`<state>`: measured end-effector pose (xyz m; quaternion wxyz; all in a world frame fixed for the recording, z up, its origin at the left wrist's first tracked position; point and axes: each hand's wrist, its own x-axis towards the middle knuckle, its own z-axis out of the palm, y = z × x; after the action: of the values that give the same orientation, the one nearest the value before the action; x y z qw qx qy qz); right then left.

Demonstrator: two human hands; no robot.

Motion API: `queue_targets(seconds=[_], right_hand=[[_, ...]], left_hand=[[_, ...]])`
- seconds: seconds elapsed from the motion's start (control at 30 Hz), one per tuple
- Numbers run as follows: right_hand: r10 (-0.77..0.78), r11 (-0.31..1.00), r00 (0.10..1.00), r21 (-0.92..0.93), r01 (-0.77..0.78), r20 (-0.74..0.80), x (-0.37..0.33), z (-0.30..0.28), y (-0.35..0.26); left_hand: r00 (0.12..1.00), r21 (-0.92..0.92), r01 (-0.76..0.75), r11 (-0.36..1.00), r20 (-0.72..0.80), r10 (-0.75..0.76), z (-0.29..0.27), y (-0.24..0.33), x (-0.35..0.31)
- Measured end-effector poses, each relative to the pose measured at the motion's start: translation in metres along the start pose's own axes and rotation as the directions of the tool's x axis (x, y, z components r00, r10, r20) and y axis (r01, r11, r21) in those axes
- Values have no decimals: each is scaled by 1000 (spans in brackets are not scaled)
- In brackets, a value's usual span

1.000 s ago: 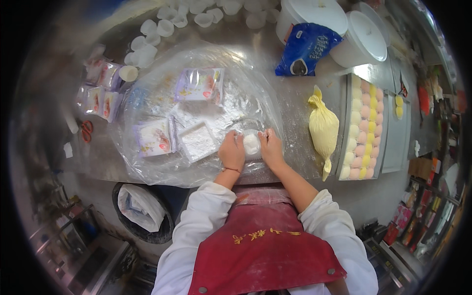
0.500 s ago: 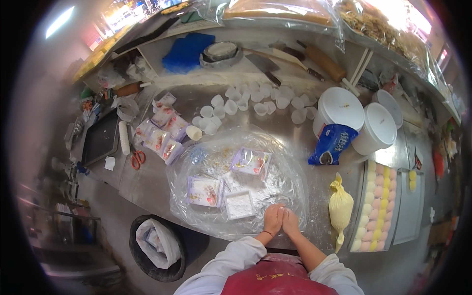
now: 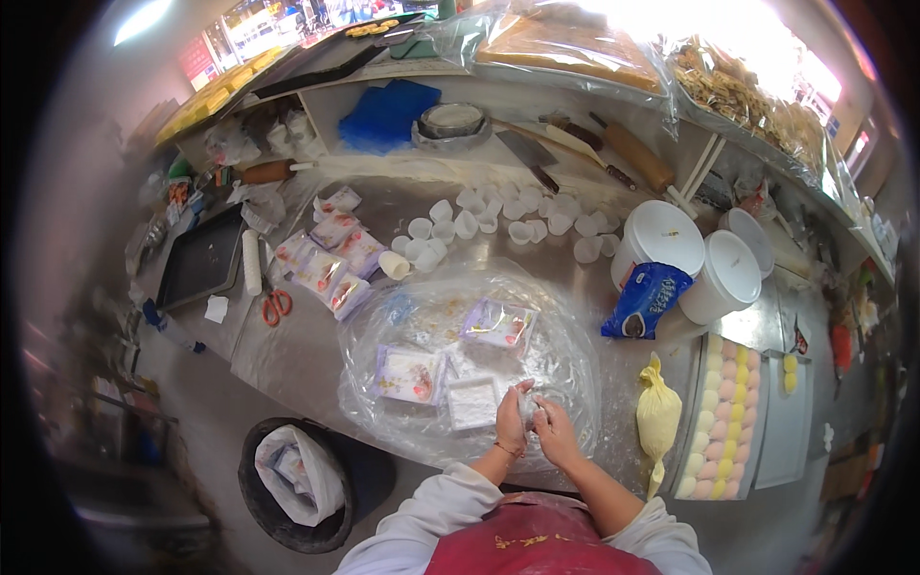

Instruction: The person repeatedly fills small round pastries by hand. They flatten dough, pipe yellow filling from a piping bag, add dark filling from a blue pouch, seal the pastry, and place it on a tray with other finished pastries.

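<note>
My left hand (image 3: 511,423) and my right hand (image 3: 556,431) are cupped together over the near right part of a clear plastic sheet (image 3: 565,326). A small whitish lump (image 3: 528,409) shows between them. Its kind is hidden by the curled fingers. Just left of my left hand sits a square white tray (image 3: 472,402) with white powder in it. Two purple-and-white packets (image 3: 410,375) lie on the sheet, one left of the tray and one behind it.
A yellow piping bag (image 3: 658,412) lies to the right, beside a tray of coloured balls (image 3: 717,422). Behind are a blue pouch (image 3: 647,299), white buckets (image 3: 661,240) and several white cups (image 3: 465,225). Red-handled scissors (image 3: 276,307) lie left. A black bin (image 3: 254,479) stands below the table edge.
My hands have moved slightly up and left and parted a little, so the whitish lump now shows between them. The whole view has shifted slightly.
</note>
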<state>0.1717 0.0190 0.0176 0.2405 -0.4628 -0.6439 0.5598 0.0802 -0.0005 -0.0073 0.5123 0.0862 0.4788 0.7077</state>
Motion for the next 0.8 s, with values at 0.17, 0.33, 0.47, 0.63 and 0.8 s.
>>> queue_targets(seconds=[0.17, 0.33, 0.47, 0.63, 0.8], right_hand=[[-348, 842, 921, -372, 389, 174, -16, -5, -42], [-252, 833, 943, -448, 325, 216, -24, -4, -76], [-314, 769, 932, -526, 362, 182, -25, 7, -85], [-322, 795, 937, -500, 344, 133, -14, 23, -62], [165, 984, 984, 84, -160, -65, 11, 10, -11]], left_hand=[[943, -560, 243, 792, 330, -56, -10, 9, -5], [927, -710, 365, 602, 336, -167, -11, 16, -21], [884, -680, 428, 595, 451, -120, -17, 27, -24], [844, -711, 488, 507, 533, -64, -40, 23, -13], [909, -792, 414, 450, 383, -163, -79, 27, -4]])
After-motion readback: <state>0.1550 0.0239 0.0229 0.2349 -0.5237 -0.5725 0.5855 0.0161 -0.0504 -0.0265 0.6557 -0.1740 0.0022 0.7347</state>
